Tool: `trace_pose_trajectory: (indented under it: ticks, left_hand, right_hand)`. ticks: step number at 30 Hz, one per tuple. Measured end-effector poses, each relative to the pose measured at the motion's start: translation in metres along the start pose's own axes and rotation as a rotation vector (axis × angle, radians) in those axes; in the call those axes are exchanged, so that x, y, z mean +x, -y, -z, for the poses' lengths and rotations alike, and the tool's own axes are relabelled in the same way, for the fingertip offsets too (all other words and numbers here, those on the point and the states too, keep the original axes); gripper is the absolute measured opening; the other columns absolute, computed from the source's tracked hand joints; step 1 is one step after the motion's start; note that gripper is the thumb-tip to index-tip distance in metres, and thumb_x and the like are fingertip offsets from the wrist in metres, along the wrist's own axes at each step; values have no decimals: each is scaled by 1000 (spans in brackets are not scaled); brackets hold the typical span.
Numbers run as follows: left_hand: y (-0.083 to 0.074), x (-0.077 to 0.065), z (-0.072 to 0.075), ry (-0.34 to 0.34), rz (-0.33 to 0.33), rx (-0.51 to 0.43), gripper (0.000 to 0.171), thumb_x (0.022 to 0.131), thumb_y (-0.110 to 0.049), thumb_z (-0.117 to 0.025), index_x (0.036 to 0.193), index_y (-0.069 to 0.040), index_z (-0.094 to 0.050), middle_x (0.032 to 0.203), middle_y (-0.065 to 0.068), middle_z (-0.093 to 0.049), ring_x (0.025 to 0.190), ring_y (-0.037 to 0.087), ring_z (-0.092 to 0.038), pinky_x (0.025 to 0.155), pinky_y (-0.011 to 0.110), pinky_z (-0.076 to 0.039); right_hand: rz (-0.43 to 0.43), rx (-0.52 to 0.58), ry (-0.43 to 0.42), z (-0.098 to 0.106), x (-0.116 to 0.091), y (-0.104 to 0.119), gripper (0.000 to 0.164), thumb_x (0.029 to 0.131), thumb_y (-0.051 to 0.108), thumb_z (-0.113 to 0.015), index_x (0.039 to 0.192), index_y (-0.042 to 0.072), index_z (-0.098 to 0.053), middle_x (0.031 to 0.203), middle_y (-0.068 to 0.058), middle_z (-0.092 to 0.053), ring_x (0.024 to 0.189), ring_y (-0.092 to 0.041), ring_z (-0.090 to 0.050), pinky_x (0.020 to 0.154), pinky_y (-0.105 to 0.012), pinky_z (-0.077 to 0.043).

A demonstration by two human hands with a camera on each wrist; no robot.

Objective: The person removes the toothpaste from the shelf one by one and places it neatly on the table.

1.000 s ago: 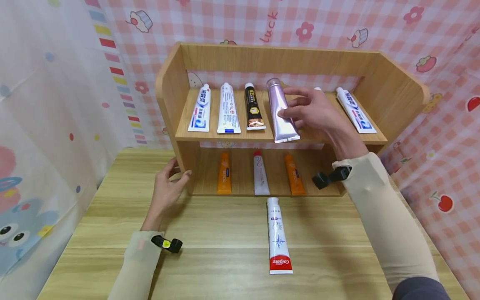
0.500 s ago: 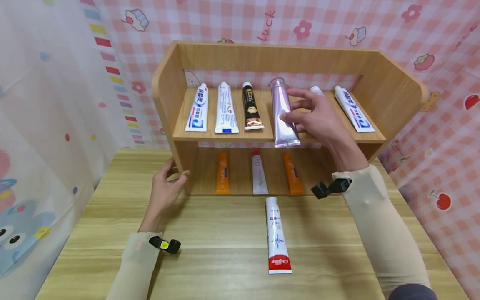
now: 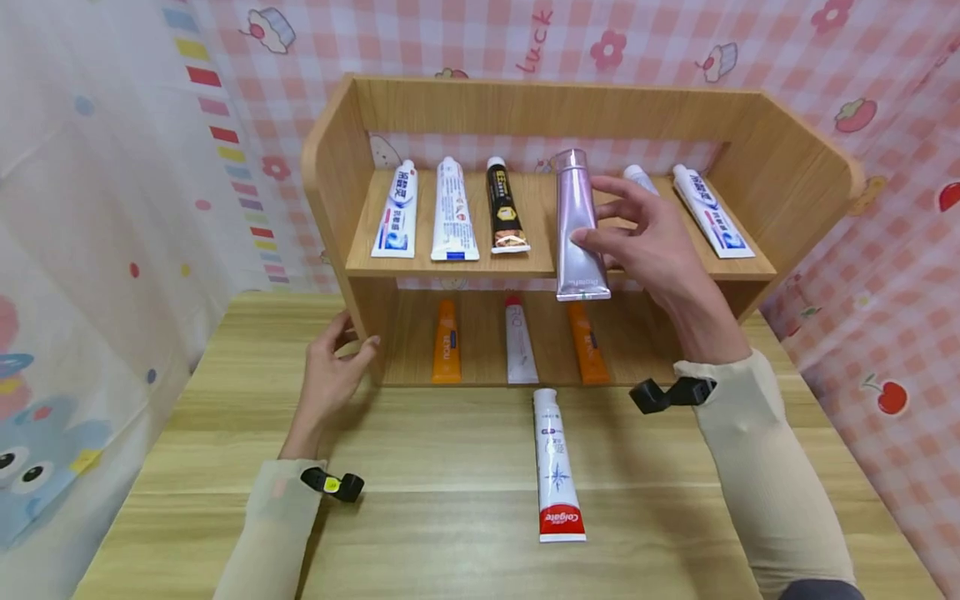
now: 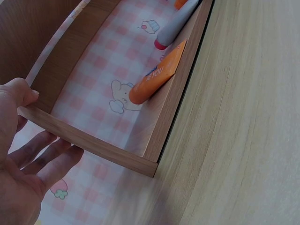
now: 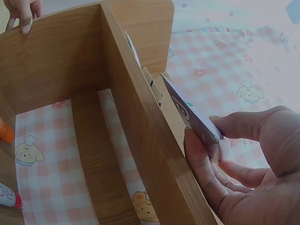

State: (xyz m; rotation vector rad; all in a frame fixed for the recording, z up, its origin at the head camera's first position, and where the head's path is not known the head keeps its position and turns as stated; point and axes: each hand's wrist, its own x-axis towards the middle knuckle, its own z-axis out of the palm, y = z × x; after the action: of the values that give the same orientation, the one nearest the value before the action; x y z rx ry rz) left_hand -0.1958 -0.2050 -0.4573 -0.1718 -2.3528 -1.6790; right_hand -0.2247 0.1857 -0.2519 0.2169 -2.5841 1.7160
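My right hand [image 3: 648,237] pinches a shiny lilac tube [image 3: 579,237] between thumb and fingers. The tube's crimped end hangs past the upper shelf board's front edge, its clear cap toward the back. In the right wrist view, this tube [image 5: 192,112] is seen edge-on beside the board. My left hand [image 3: 333,367] grips the left side panel of the wooden shelf [image 3: 367,329], low down. The left wrist view has its thumb on the panel's inner side and the fingers on the outer side. A white and red Colgate toothpaste tube [image 3: 557,467] lies on the table before the shelf.
Along the upper board lie white toothpaste tubes [image 3: 455,212], a black tube [image 3: 506,208] and, partly behind my right hand, a pale tube [image 3: 639,177]. The lower level holds two orange tubes [image 3: 447,342] and a silver tube [image 3: 519,342] with a red cap.
My right hand has drawn the lilac tube slightly right and toward me, so its crimped end hangs farther over the board's edge. The left hand keeps its hold on the shelf.
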Motion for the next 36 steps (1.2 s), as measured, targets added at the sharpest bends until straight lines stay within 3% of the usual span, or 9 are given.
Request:
trace_pose_trajectory:
  ticks: [9,22,29,36]
  left_hand:
    - [-1,0,1,-14,30,-26,54,96,-14,-68,148,-13,-53,135,18,-61,120,31,-61,85,14,-58]
    - [0,1,-1,-6,32,-37,59,96,-11,-67,152,-13,-49,139,19,-58,123,32,-60,83,8,-55]
    - [0,0,-2,-9,27,-16,56,97,-14,-67,151,-14,-51,138,17,-60,122,29,-61,87,14,-57]
    - [0,0,-1,-8,14,-5,55,97,-16,-67,151,-15,-51,137,17,-61,122,30,-61,87,15,-58]
  right_hand:
    - [35,39,11,1,-16,-2,65,90,19,-79,148,32,-52,122,-2,-59,95,-19,-70,72,-28,-64]
    - [74,92,6,1,-38,-15,66,91,13,-77,150,28,-50,123,-4,-59,91,-16,-72,79,-22,-63]
    - [96,174,2,2,-49,-22,66,90,5,-76,149,24,-53,119,-6,-60,88,-17,-69,75,-22,-62]
    - [161,149,29,2,-59,-29,67,91,5,-75,152,22,-50,121,-5,-60,91,-16,-69,80,-19,-62]
